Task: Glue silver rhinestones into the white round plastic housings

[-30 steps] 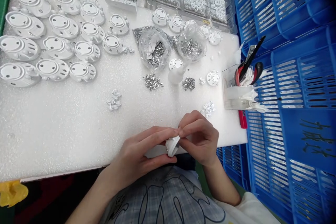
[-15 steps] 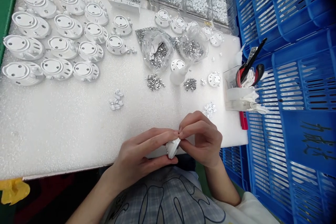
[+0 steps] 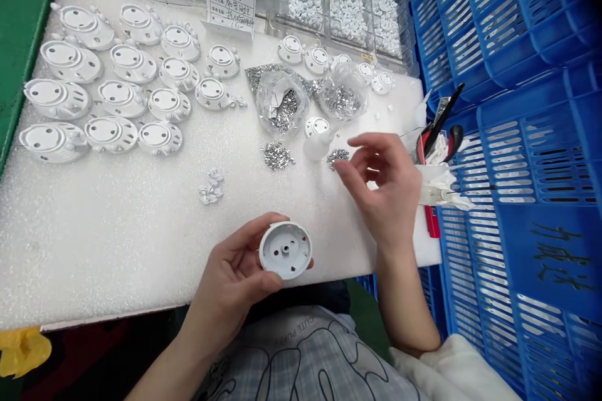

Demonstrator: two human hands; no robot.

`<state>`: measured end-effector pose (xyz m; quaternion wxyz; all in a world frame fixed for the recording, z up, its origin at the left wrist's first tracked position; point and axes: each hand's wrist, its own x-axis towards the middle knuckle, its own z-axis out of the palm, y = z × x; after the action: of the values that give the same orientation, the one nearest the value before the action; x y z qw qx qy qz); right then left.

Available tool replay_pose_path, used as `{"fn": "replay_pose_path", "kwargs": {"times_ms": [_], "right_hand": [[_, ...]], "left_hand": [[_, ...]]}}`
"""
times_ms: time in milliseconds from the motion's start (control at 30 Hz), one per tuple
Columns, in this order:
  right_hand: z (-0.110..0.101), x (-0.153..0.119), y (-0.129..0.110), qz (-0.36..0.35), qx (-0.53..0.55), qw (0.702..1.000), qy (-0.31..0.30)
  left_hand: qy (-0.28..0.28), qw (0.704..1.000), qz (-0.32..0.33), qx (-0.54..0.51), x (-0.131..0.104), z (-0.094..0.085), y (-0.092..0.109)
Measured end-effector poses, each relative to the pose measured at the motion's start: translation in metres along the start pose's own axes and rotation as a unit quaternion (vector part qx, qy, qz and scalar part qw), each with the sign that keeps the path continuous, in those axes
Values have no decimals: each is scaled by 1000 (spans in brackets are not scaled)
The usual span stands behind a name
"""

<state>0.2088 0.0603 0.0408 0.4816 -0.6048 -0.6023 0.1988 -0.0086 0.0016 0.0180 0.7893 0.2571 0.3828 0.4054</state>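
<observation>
My left hand [image 3: 239,266] grips a round white plastic shell [image 3: 285,250] by its rim, with the hollow inside facing up and a small post and several holes showing. Over the foam sheet, my right hand [image 3: 380,182] has thumb and fingers apart with nothing between them, close to a small pile of metal parts [image 3: 337,157]. Another metal pile [image 3: 277,155] lies to the left, beyond the shell. A translucent squeeze bottle [image 3: 317,145] stands between the two piles. Small white pieces [image 3: 211,187] lie left of centre.
Rows of white shells [image 3: 63,98] cover the back left. Open bags of metal parts [image 3: 283,102] lie behind the bottle. A compartment tray [image 3: 345,3] runs along the back. Blue crates [image 3: 540,225] and a holder with black-and-red pliers [image 3: 439,131] stand at the right.
My right hand has let go of the shell and moved up and to the right, fingers parted. The shell in my left hand has turned from edge-on to hollow side up.
</observation>
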Motion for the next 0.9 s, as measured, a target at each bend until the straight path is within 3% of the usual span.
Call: {"fn": "replay_pose_path", "kwargs": {"times_ms": [133,233,367,500,633,767,900], "right_hand": [[16,14,14,-10,-56,998,-31],[22,14,18,-31,-44,999,-10],[12,12,17,-19,135,991,16],[-10,11,23,44,294,951,-84],[-23,14,25,74,372,913,-149],[-16,16,12,104,378,915,-91],[0,9,-3,-6,338,941,24]], "left_hand": [[4,994,-84,-72,-1,11,1],[-6,991,-103,-86,-1,16,3],[12,992,-111,-59,0,20,6],[34,990,-118,-71,3,24,5],[29,989,-106,-95,4,27,4],[17,984,-124,-125,2,27,10],[25,978,-132,-158,0,27,12]]}}
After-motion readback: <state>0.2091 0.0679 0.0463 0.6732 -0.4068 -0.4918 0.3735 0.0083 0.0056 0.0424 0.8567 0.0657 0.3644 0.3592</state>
